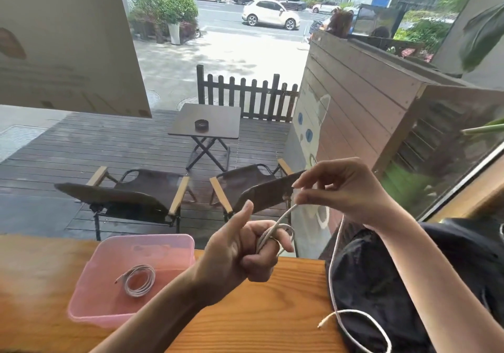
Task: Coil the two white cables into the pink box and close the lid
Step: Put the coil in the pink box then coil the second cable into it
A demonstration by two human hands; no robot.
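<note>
The open pink box [90, 279] sits on the wooden table [259, 311] at the left, with one white cable [138, 280] coiled inside it. My left hand [240, 251] is raised above the table, thumb up, with loops of the second white cable [332, 265] wound around its fingers. My right hand [343, 189] is higher and to the right, pinching the same cable between thumb and fingertips. From there the cable hangs down, and its loose end curls over the table's right edge. No lid is visible.
A black bag [381, 279] lies at the table's right end, under my right forearm. Beyond the window are two folding chairs [131, 194], a small dark table [207, 121] and a wooden fence wall [354, 112].
</note>
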